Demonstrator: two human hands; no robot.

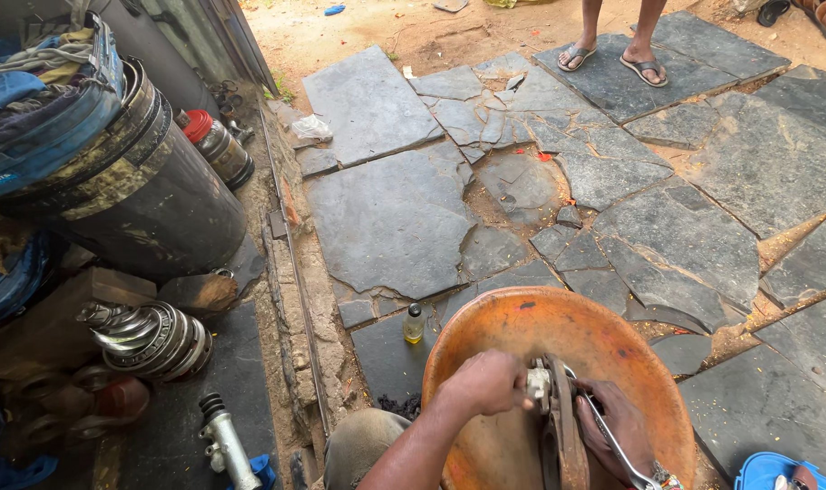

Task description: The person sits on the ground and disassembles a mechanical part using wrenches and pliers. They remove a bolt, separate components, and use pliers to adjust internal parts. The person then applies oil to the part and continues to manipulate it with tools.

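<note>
A rusty metal part [558, 426], flat and grimy like a brake component, is held on edge over an orange basin [522, 318] at the 5 o'clock region of the view. The left hand [485, 383] is closed around the part's upper end, at about 11 o'clock from the part's middle, gripping a pale metal fitting there. The right hand [617, 426] is wrapped narrowly around a slim steel wrench [617, 449], which is laid against the part from the 3 o'clock side. The step in hand is judged to be the loosening or tightening of a fastener on the part; whether the wrench head is seated on a nut cannot be told, since the contact is hidden by the fingers. A firm counter-hold by the left hand and a steady turn of the wrench would be called for next, it is judged. The part's long axis is run roughly from 12 to 6 o'clock, with its far end pointed toward 12 and slightly left. A small bottle of yellowish liquid [415, 324] is stood on the stone slabs [386, 218] just beside the basin at its 9 o'clock. Another person's sandalled feet [612, 59] are seen at 1 o'clock, well apart.
</note>
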